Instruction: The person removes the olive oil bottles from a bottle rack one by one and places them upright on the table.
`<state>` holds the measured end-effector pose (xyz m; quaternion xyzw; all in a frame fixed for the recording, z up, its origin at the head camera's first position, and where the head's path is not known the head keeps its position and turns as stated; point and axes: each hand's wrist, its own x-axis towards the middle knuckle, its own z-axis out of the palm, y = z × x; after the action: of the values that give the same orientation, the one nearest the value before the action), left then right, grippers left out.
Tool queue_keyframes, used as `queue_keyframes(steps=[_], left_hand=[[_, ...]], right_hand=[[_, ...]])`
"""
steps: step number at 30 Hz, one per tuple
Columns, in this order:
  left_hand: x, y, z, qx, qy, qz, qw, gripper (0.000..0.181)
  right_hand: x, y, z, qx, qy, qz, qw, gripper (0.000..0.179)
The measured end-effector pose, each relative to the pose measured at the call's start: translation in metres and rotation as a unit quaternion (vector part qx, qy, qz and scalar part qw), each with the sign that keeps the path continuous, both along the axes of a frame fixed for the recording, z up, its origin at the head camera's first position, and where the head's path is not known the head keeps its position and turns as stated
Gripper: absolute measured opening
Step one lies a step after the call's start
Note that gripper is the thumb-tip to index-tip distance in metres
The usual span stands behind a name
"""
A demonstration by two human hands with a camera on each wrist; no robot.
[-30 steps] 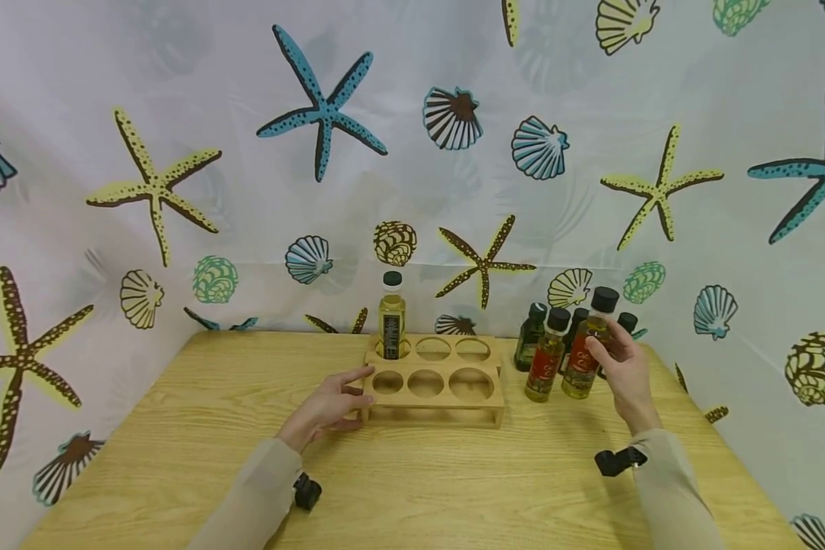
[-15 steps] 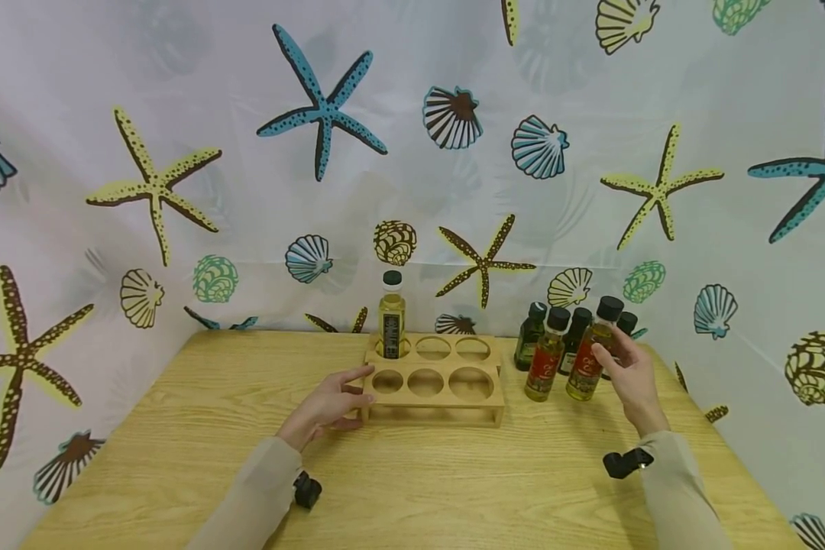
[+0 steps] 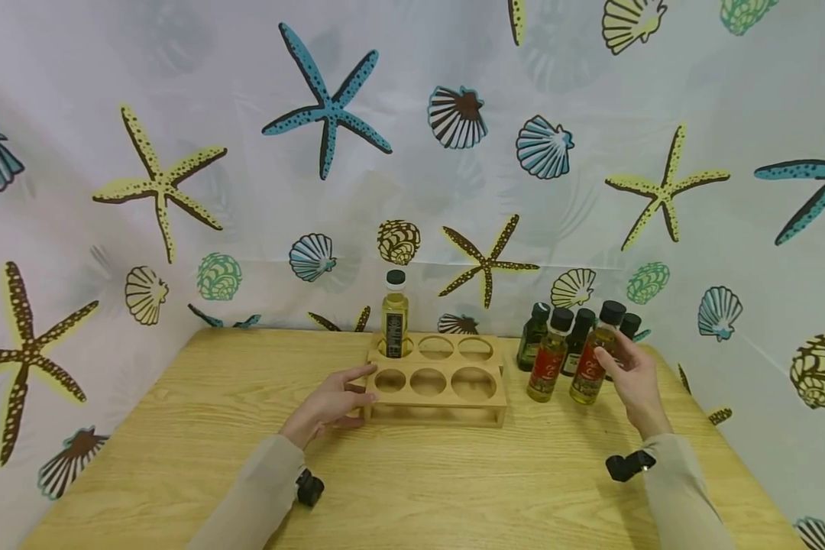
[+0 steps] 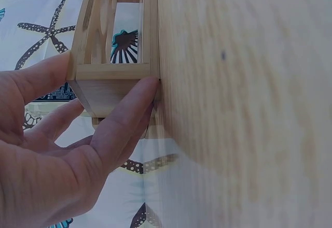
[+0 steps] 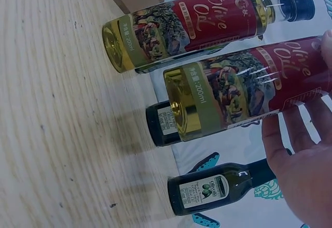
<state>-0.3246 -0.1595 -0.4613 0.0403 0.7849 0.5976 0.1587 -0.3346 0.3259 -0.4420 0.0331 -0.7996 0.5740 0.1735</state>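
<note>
With thumb and fingers, my right hand [image 3: 635,376] grips an olive oil bottle [image 3: 590,367] with a red label and black cap by its upper part. Just left of it stands a similar red-labelled bottle [image 3: 547,363]. In the right wrist view, the held bottle [image 5: 238,90] shows "Olive Oil" and 200ml on its label. At the left end of a two-tier wooden bottle rack [image 3: 436,401], my left hand [image 3: 328,401] holds the frame between thumb and fingers. A clear-glass oil bottle [image 3: 395,321] with a dark green cap stands in the rack's back-left hole.
Behind the red-labelled bottles are several dark green bottles, including one [image 3: 533,338] at the left and one [image 5: 207,190] with a pale label. A patterned white curtain [image 3: 412,191] rises behind the wooden table [image 3: 454,489].
The bottle in my right hand has come down and slightly right, uncovering more of a dark bottle behind. My left hand stays on the rack, and the head view has shifted slightly.
</note>
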Motion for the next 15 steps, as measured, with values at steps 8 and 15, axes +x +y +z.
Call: queue_keyframes(steps=[8, 15], left_hand=[[-0.0004, 0.0006, -0.0012, 0.000, 0.004, 0.002, 1.0000, 0.063], [-0.0009, 0.0004, -0.0019, -0.002, 0.006, 0.004, 1.0000, 0.063]], right_hand=[[-0.0014, 0.0017, -0.0033, 0.005, 0.006, 0.017, 0.9998, 0.062], [-0.0024, 0.0035, -0.0056, 0.014, -0.001, 0.020, 0.9997, 0.063]])
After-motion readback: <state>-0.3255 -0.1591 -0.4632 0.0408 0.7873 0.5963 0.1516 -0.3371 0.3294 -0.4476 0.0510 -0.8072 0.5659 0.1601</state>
